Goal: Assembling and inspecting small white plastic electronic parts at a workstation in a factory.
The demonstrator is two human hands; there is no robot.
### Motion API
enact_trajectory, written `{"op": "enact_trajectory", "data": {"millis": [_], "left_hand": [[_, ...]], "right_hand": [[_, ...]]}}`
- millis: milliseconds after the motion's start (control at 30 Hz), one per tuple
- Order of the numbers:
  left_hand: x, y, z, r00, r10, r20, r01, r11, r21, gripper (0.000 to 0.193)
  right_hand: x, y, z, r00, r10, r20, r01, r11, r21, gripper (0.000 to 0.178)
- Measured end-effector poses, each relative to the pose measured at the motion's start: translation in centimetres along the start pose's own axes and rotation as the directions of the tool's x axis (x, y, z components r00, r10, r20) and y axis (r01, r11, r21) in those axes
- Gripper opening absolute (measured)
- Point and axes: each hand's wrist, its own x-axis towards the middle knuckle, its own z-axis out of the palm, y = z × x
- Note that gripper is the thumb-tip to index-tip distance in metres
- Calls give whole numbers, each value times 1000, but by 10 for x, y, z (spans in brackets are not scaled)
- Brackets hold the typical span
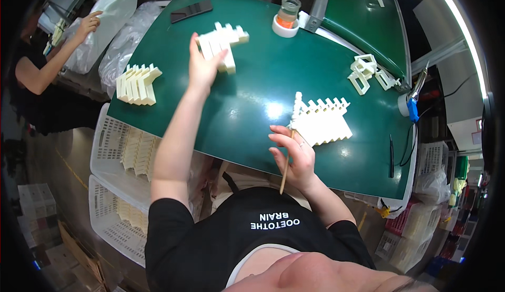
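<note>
My left hand [202,71] is closed on a stack of cream plastic parts [216,46], raised over the far left of the green table [247,82]. Thumb and fingers grip the stack from its near side. In my right hand [301,158] is a thin wooden stick [286,171], its lower end pointing toward me. That hand is just beside a second stack of cream parts [323,125] with a toothed far edge. The stick's upper end is hard to tell from the pale pieces there. A third stack [138,85] stands at the table's left edge.
A phone [191,11] and a glass jar [288,12] in a white holder sit at the back. Loose cream frames [363,73], a blue-handled tool [413,109] and black tweezers [391,156] are right. White baskets [108,155] hold parts at left. Another person [39,76] handles plastic bags.
</note>
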Motion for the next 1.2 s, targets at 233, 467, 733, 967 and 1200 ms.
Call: {"op": "enact_trajectory", "data": {"millis": [233,467,733,967,1200], "left_hand": [[111,-58,6,985,-155,74,148,985,92,65],[93,-41,19,982,-92,-164,180,710,681,81],[-169,11,51,698,-479,533,624,771,-124,46],[-201,9,80,526,-467,711,786,586,-197,41],[-185,-24,110,349,-465,814,936,125,-330,41]], "right_hand": [[-23,15,-43,995,26,-95,-31,998,-48,17],[-33,38,-73,958,-2,-286,-62,975,-212,18],[-64,74,-101,901,204,-382,-346,870,-350,42],[-73,83,-91,854,424,-300,-475,872,-121,51],[-76,84,-89,863,445,-241,-459,889,-3,54]]}}
